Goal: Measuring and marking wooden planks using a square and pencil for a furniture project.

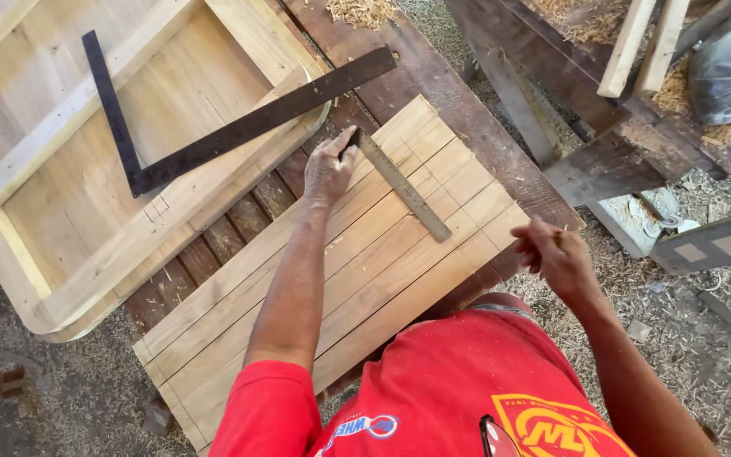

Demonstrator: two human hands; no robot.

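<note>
My left hand (pixel 328 168) presses down on the upper end of a steel ruler (pixel 405 187) that lies diagonally across a row of pale wooden slats (pixel 357 279) laid side by side. My right hand (pixel 554 252) hovers off the right edge of the slats, fingers curled around a small pencil-like object that I can barely make out. A red shirt fills the bottom of the view.
A large dark carpenter's square (pixel 213 135) rests on a pale wooden panel frame (pixel 69 169) at the left. Dark workbench planks (pixel 433 80) run under the slats. Sawdust covers the ground, with timber offcuts (pixel 636 42) and a dark board (pixel 712 241) at the right.
</note>
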